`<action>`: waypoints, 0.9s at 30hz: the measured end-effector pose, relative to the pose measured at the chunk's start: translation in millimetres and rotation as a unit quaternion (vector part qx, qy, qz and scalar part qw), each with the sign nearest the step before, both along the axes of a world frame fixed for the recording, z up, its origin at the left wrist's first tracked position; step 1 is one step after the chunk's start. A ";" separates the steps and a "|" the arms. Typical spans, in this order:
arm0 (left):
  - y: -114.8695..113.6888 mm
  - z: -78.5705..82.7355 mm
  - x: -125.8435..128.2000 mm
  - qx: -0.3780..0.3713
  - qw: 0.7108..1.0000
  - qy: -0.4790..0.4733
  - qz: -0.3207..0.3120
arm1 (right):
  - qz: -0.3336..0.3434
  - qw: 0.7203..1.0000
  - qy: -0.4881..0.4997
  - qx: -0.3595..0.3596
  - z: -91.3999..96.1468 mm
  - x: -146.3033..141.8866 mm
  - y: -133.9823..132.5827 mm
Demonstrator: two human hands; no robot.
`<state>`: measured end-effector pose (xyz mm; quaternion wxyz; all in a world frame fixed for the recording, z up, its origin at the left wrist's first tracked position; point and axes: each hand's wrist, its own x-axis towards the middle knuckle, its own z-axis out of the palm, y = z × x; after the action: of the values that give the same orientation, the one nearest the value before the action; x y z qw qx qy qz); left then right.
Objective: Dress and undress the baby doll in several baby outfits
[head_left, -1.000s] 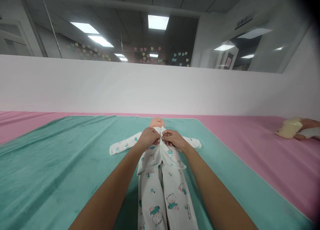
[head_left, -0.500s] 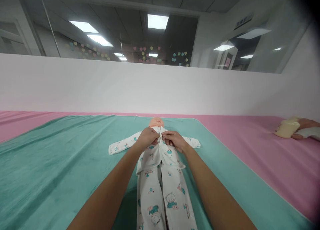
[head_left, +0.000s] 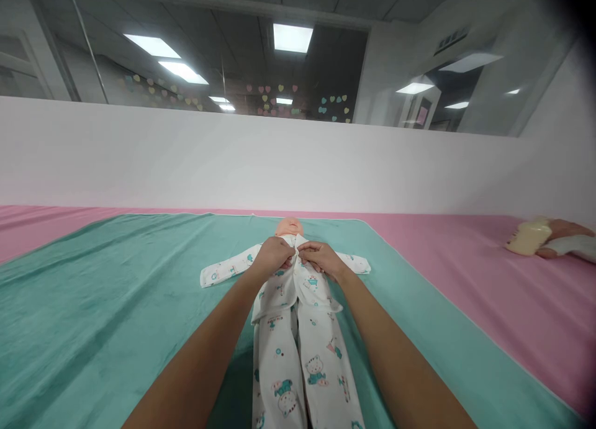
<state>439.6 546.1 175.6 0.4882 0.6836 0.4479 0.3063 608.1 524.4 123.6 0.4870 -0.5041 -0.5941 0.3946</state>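
Observation:
A baby doll [head_left: 289,226] lies on its back, dressed in a white printed baby jacket [head_left: 279,297] and matching trousers [head_left: 321,361]. Its sleeves stretch out to both sides. At the chest, my left hand [head_left: 275,255] is closed on the left front edge of the jacket. Opposite it, my right hand [head_left: 321,257] pinches the other front edge, fingertips close to the left ones. Below the hands the two front edges hang slightly apart. Whatever fastener lies between the fingertips is too small and covered to make out.
Beneath the doll is a green blanket [head_left: 139,280] over a pink sheet [head_left: 465,255]. Off to the right lies another doll [head_left: 570,236], partly out of view, with a yellowish bottle-like object [head_left: 528,238] beside it. A white wall [head_left: 186,156] with a window above stands behind.
Both hands stay at the jacket's chest, with only slight finger movement. The whole view has shifted a little.

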 end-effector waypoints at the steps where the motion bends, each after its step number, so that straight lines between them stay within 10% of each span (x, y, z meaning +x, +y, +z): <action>1: 0.6 -0.5 -0.1 0.001 1.000 -0.001 0.000 | 0.001 1.000 -0.005 0.002 0.5 -0.1 -0.2; 27: 0.3 8.7 -6.8 -0.016 1.000 -0.010 0.015 | 0.011 1.000 0.016 -0.011 12.3 -11.8 -5.1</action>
<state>432.9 546.5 184.3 0.4990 0.6654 0.4584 0.3132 596.3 519.3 136.0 0.4864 -0.4963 -0.5875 0.4146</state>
